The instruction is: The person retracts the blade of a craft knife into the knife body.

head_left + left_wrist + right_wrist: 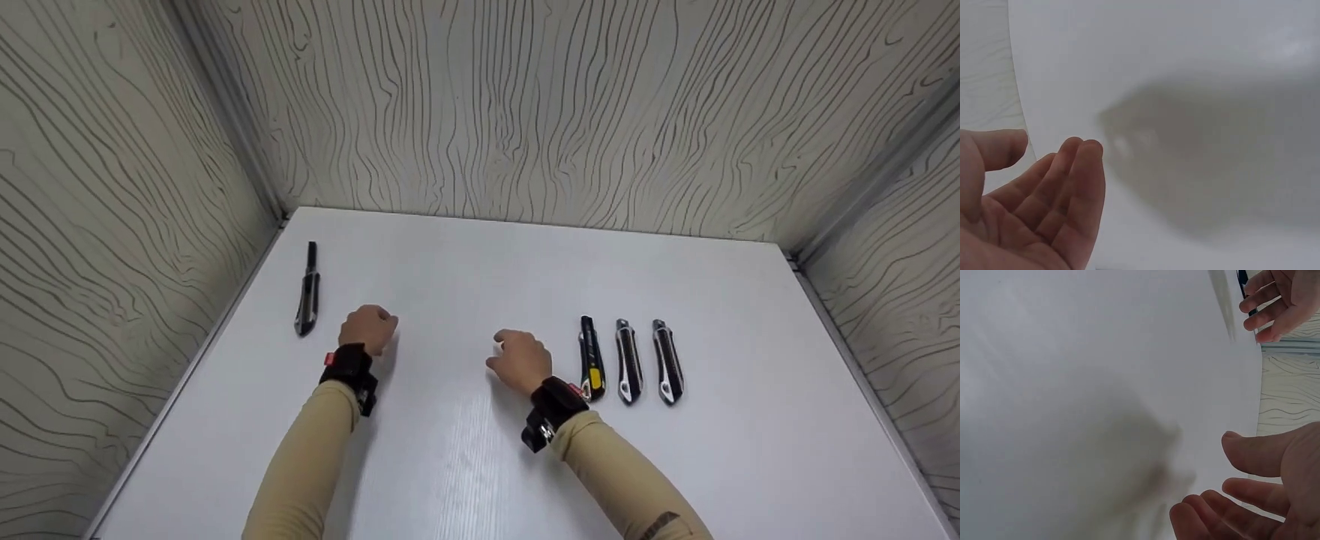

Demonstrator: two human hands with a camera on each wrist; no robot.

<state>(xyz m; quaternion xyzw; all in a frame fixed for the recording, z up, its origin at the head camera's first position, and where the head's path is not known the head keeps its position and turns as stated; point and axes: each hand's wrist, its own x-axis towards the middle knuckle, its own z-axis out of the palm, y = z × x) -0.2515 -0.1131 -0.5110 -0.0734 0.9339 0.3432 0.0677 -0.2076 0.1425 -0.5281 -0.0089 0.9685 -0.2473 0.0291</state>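
Observation:
My left hand [367,328] hovers over the left part of the white table, its fingers loosely bent and holding nothing. In the left wrist view the thumb and fingers of that hand [1044,208] stand apart. A dark utility knife [307,292] lies to its left, pointing toward the back. My right hand [521,360], also holding nothing, is over the middle with a gap between thumb and fingers. Right of it lie a black utility knife with a yellow slider [592,360] and two silver-and-black utility knives, the nearer one [628,364] and the outer one [667,364], roughly parallel.
The white table [465,285] meets a wood-grain patterned back wall [487,112], with similar panels at left and right. Grey metal posts [225,105] stand at the corners. Each wrist wears a black strapped camera [349,364].

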